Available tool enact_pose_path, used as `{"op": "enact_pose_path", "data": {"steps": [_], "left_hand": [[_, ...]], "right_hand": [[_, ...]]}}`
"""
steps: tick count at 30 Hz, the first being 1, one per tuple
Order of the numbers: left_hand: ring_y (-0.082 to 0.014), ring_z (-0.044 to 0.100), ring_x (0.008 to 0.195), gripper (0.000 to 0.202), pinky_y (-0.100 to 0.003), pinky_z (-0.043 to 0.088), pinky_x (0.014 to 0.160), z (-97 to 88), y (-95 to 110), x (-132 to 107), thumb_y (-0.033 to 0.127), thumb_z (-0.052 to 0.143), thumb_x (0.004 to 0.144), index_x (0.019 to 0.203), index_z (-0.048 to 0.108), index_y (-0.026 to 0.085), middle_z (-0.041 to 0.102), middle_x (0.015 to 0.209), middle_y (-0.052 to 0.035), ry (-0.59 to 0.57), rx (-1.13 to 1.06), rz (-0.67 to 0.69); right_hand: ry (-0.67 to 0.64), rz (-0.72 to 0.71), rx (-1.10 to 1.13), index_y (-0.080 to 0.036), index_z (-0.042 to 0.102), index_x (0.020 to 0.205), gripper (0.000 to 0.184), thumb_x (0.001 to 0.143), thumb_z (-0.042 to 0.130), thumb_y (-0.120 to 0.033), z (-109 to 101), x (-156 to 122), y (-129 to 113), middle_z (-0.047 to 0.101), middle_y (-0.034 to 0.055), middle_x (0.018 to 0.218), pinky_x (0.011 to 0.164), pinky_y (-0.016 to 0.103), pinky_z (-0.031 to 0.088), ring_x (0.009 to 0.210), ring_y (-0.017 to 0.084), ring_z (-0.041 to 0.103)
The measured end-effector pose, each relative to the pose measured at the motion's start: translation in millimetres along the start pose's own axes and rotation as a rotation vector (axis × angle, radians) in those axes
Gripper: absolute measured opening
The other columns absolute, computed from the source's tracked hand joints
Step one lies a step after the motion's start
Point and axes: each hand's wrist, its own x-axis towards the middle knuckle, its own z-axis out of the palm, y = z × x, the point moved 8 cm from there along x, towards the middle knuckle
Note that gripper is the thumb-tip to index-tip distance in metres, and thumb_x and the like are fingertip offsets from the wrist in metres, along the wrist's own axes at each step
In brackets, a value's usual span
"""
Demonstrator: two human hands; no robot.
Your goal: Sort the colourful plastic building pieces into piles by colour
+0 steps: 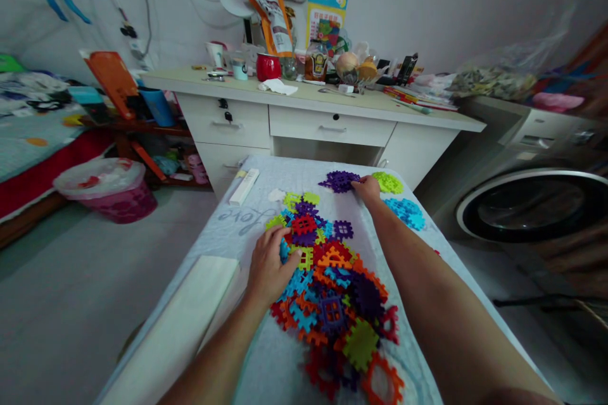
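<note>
A mixed heap of coloured interlocking plastic tiles (332,304) lies on a small table covered with a pale blue cloth (266,354). My left hand (268,266) rests on the heap's left edge, fingers curled over a blue and a green tile. My right hand (367,188) reaches to the far end of the table, its fingers closed on a piece at the edge of a purple tile group (338,181). A green tile group (388,183) and a light blue tile group (406,212) lie beside it.
A white box (244,186) and a long white board (175,329) lie on the table's left side. Beyond stands a cluttered white desk (327,126). A pink bin (107,190) sits on the floor at left, a washing machine (527,202) at right.
</note>
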Motion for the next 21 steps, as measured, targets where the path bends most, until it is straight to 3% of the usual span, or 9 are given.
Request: {"op": "enact_pose_path", "data": {"steps": [5, 9, 13, 16, 18, 21], "left_hand": [[-0.0280, 0.051, 0.124, 0.042, -0.048, 0.039, 0.109, -0.3, -1.3, 0.0, 0.036, 0.061, 0.080, 0.120, 0.058, 0.024, 0.056, 0.128, -0.0087, -0.003, 0.012, -0.006], [-0.0273, 0.050, 0.125, 0.042, -0.046, 0.038, 0.110, 0.8, -1.6, -0.3, 0.036, 0.060, 0.081, 0.121, 0.057, 0.024, 0.056, 0.129, -0.0086, -0.015, 0.029, -0.005], [-0.0271, 0.050, 0.125, 0.041, -0.046, 0.038, 0.110, 0.7, -0.9, -1.2, 0.036, 0.060, 0.081, 0.120, 0.057, 0.023, 0.056, 0.128, -0.0089, -0.007, 0.024, 0.001], [-0.0273, 0.050, 0.124, 0.040, -0.046, 0.038, 0.110, -0.3, 0.1, -1.8, 0.036, 0.060, 0.081, 0.119, 0.058, 0.024, 0.056, 0.127, -0.0084, 0.000, 0.016, 0.006], [-0.0275, 0.051, 0.124, 0.040, -0.046, 0.039, 0.109, -0.3, 0.6, -1.7, 0.036, 0.060, 0.081, 0.120, 0.058, 0.024, 0.056, 0.128, -0.0085, -0.004, 0.016, 0.011], [-0.0276, 0.050, 0.124, 0.041, -0.047, 0.039, 0.110, 0.0, 0.9, -1.1, 0.035, 0.060, 0.081, 0.120, 0.058, 0.022, 0.056, 0.128, -0.0094, -0.011, 0.027, 0.017]], "right_hand": [[-0.001, 0.012, 0.047, -0.013, 0.071, 0.087, 0.019, 0.080, 0.060, -0.027, 9.3, 4.7, 1.3, 0.072, 0.0135, 0.088, 0.080, 0.031, 0.050, 0.089, 0.025, 0.067], [-0.058, -0.077, 0.127, -0.012, 0.072, 0.099, 0.031, 0.078, 0.048, -0.014, 13.6, -1.4, -1.7, 0.073, 0.0121, 0.099, 0.087, 0.031, 0.049, 0.096, 0.022, 0.067], [-0.076, -0.119, 0.174, -0.011, 0.069, 0.109, 0.038, 0.077, 0.049, -0.012, 4.0, -13.1, -2.3, 0.071, 0.0124, 0.110, 0.091, 0.031, 0.048, 0.101, 0.020, 0.066], [-0.109, -0.175, 0.136, -0.012, 0.069, 0.104, 0.032, 0.078, 0.052, -0.014, -9.6, -28.3, -7.7, 0.071, 0.0109, 0.105, 0.087, 0.030, 0.049, 0.093, 0.019, 0.066], [-0.202, -0.263, 0.090, -0.013, 0.070, 0.098, 0.024, 0.079, 0.055, -0.015, -15.1, -44.2, -15.9, 0.071, 0.0076, 0.093, 0.081, 0.029, 0.049, 0.085, 0.018, 0.064], [-0.495, -0.449, 0.019, -0.016, 0.069, 0.100, 0.024, 0.077, 0.064, -0.020, -10.1, -81.2, -28.7, 0.069, 0.0046, 0.091, 0.076, 0.027, 0.048, 0.081, 0.016, 0.062]]}}
